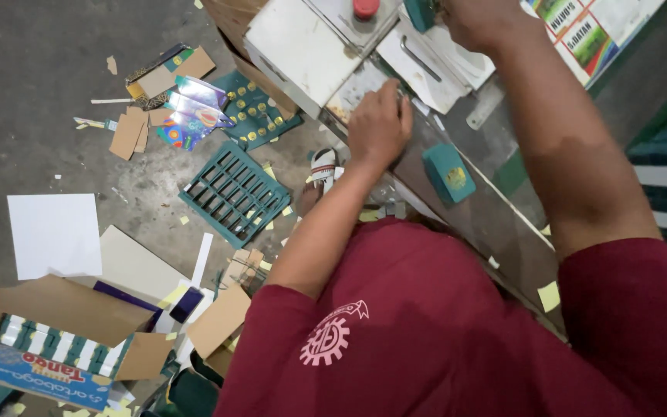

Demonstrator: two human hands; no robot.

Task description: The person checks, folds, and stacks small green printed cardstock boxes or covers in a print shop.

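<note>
My left hand [380, 123] rests palm down on the edge of a grey metal machine table [496, 224], fingers together, pressing near a worn plate; what is under it is hidden. At the top of the view, my right hand [476, 19] is closed around a teal handle [421, 11] on the white machine housing [303, 46]. A small teal cardboard piece [448, 173] with a gold mark lies on the table between my arms. A red round button [365, 8] sits on top of the housing.
Cardboard offcuts litter the concrete floor: a teal die-cut grid [233, 193], a teal sheet with gold dots [258, 112], a white sheet [55, 234], brown scraps [129, 133]. An open box [48, 371] stands at lower left. A sandalled foot [319, 174] shows under the table. Printed sheets [588, 31] lie top right.
</note>
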